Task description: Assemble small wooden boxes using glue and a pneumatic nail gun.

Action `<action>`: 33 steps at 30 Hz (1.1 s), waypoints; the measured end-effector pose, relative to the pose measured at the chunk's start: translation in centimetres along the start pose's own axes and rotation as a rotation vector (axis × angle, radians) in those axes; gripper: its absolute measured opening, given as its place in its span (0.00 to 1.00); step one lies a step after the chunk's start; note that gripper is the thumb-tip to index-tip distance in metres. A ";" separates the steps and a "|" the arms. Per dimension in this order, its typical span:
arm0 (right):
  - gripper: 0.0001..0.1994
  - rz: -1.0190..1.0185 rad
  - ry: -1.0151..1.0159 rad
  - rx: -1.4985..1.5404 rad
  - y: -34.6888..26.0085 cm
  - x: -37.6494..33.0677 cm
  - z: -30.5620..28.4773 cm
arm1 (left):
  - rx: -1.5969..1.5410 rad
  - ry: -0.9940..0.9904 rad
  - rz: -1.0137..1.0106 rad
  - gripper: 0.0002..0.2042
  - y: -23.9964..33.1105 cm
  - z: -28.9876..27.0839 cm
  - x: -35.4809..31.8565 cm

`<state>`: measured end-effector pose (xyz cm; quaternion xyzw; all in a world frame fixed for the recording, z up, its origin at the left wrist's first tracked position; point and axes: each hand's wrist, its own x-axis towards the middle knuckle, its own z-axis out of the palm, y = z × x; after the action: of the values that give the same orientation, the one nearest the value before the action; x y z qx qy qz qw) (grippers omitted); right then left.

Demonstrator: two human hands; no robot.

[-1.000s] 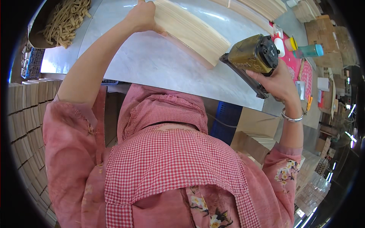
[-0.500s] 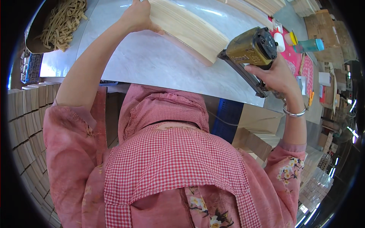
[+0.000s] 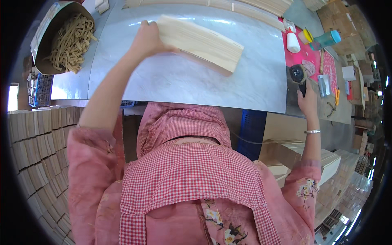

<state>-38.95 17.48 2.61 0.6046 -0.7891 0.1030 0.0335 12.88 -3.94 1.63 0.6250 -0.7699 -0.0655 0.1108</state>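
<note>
Wooden piece (image 3: 200,45) lies aslant on the pale tabletop (image 3: 171,87); taken as landmark. Its left end is held by the left hand (image 3: 149,40): thumb laid along the near side, fingers bent at the end, parted only by the wood between them. Nail gun (image 3: 297,74) is held by the right hand (image 3: 309,100), well to the right of the wooden piece; fingers curled round the dark handle, partly hidden. Whether the tool is resting on anything cannot be told.

Change noted: half a second ago the nail gun was held just beside the wooden piece's right end, body broadside. Now it has been drawn away rightward and is seen end-on. Wooden piece still gripped at the same end.

Edges and room: bare tabletop is left on the near side of the wooden piece, down to the front edge, and to its right as far as the pink sheet (image 3: 290,60). Beyond it, room is bounded by a row of wooden strips (image 3: 245,13); to its left, well apart, by a container (image 3: 41,43) of tan strips (image 3: 73,43). White bottle (image 3: 292,44) stands to its right, beyond the nail gun.
</note>
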 end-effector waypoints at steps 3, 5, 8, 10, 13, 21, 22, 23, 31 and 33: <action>0.21 0.117 -0.009 -0.093 2.1 -0.3 3.2 | 0.009 -0.010 -0.042 0.43 3.0 -0.8 -3.2; 0.21 0.224 -0.040 -0.184 2.4 -0.1 4.4 | -0.097 -0.009 -0.066 0.36 3.4 -0.5 -5.1; 0.19 0.119 0.169 -0.201 1.0 0.3 5.4 | -0.149 0.049 -0.001 0.30 2.6 1.3 -7.4; 0.18 0.004 0.373 -0.239 -0.7 0.0 5.9 | -0.606 0.172 -0.060 0.26 2.0 2.5 -8.4; 0.11 -0.013 0.297 0.474 -9.8 -1.6 5.3 | -0.713 0.167 -0.105 0.23 1.4 2.8 -9.1; 0.08 0.007 0.343 0.782 -18.1 -3.7 6.7 | -0.917 0.171 -0.224 0.17 2.6 2.2 -9.6; 0.08 0.017 0.334 0.777 -18.1 -3.7 6.7 | -0.906 0.169 -0.229 0.16 2.5 2.2 -9.7; 0.08 0.028 0.324 0.772 -18.1 -3.8 6.6 | -0.896 0.167 -0.235 0.16 2.4 2.2 -9.8; 0.06 0.051 0.294 0.804 -17.9 -3.5 6.7 | -0.742 0.183 -0.206 0.16 1.6 2.6 -9.4; 0.06 0.089 0.272 0.859 -17.9 -3.4 6.4 | -0.742 0.177 -0.215 0.16 1.8 2.4 -9.3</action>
<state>-20.37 14.97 -2.07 0.5100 -0.6886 0.5009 -0.1217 12.37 5.48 -1.06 0.6227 -0.6117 -0.2966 0.3875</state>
